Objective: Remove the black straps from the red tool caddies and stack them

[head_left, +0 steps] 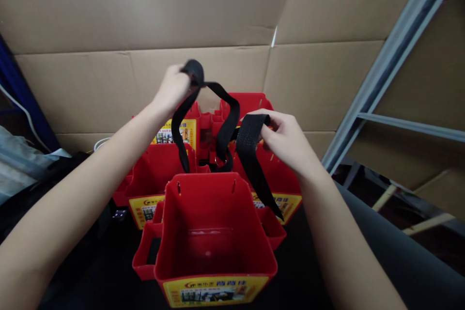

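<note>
A black webbing strap [228, 128] loops above the red plastic boxes. My left hand [176, 86], raised at the back, is closed round a bunched or coiled part of it. Lower on the right, my right hand [281, 133] pinches a wide, rough-textured stretch that bends over the fingers, its tail hanging down to a side pocket. In front stands a red box [210, 227], open at the top, with slots in its back wall, side holders and a yellow printed label [218, 291]. A small metal ring shows on the strap behind this box.
More red boxes with yellow labels stand behind, one at the left [156, 169] and one at the right [286, 174]. Cardboard sheets [203, 5] form the back wall. A grey metal frame [381, 63] slants at the right. Cloth [18, 160] lies at the left.
</note>
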Action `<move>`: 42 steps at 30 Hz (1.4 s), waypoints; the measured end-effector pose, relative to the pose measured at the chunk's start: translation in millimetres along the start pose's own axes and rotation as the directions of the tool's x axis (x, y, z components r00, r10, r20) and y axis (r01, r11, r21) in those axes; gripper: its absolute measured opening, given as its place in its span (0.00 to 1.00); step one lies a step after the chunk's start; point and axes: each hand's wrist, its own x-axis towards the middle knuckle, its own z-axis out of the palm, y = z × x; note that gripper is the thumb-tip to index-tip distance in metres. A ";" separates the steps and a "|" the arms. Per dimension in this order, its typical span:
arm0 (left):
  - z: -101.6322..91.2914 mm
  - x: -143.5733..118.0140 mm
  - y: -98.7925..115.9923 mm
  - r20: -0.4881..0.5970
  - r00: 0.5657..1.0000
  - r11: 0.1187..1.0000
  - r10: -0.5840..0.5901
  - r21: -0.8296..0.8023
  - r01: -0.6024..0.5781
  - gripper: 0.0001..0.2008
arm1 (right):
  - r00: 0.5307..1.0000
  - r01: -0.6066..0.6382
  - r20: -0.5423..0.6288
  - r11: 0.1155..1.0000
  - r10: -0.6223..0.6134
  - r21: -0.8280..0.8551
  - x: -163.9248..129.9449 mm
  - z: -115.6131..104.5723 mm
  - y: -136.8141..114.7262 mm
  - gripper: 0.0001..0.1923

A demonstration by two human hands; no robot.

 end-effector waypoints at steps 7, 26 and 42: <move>-17.8 6.4 16.4 -0.157 0.984 0.938 0.081 -0.321 -0.129 0.02 | 0.999 -0.006 -0.038 1.000 0.005 -0.017 2.2 4.0 1.7 0.08; 46.5 -87.6 -1.1 0.556 0.824 0.977 -0.108 0.213 -0.016 0.14 | 0.983 0.012 -0.183 0.999 -0.003 0.047 1.2 11.3 2.7 0.09; 39.5 -64.5 -35.5 0.636 0.661 0.566 -0.398 -0.397 0.722 0.09 | 0.730 0.651 0.435 0.730 -0.528 -0.208 -6.2 -9.6 -12.6 0.13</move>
